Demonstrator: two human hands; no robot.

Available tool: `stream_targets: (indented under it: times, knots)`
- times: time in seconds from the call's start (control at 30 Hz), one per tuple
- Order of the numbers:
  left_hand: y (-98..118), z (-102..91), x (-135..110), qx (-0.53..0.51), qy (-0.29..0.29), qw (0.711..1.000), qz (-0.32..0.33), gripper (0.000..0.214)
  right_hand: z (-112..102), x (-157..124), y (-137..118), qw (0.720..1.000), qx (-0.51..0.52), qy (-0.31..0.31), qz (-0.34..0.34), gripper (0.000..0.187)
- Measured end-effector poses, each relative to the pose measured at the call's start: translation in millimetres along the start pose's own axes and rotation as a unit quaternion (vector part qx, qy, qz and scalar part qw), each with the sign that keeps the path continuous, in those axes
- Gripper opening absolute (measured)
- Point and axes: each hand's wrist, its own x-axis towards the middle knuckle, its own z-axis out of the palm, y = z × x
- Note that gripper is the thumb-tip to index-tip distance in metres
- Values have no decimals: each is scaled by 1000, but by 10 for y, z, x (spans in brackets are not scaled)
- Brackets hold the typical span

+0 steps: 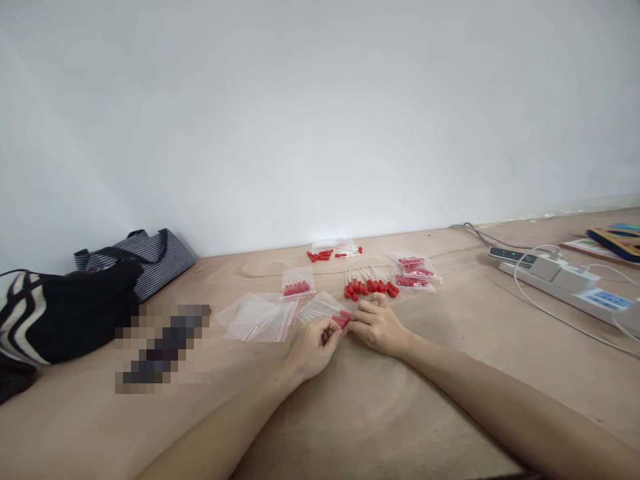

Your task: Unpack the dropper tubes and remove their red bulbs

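Observation:
Fingers curled, my left hand (316, 345) pinches the near edge of a clear plastic zip bag (320, 305) with red pieces inside. My right hand (379, 324) is closed at the same bag's right corner, its fingertips partly hidden. Just beyond the right hand lies a loose bunch of white sticks with red tips (367, 285). A filled zip bag (299, 283) of such red-tipped sticks lies behind the held bag. Left of it, flat clear zip bags (257, 319) overlap in a fan. More filled bags (413, 272) are stacked at the back right.
Small red pieces (320, 255) lie by a clear bag near the wall. On the right are a white power strip (575, 287) with plugs and cables, and a dark-edged board (613, 245). A striped bag (167, 263), a black cloth item (95, 313) and a blurred dark object (163, 350) occupy the left.

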Motion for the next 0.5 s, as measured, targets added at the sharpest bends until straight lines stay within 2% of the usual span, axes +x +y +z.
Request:
stream_targets:
  times: [0.17, 0.37, 0.5]
  knots:
    - [59, -2, 1, 39, 35, 997, 54, 16, 0, -3, -23, 1000, 6, 23, -16, 27]
    - [21, 57, 28, 62, 56, 996, 13, 21, 5, 29, -44, 999, 23, 18, -14, 29]
    - [-33, 103, 30, 84, 72, 994, 17, 20, 42, 25, -49, 999, 24, 6, -30, 30]
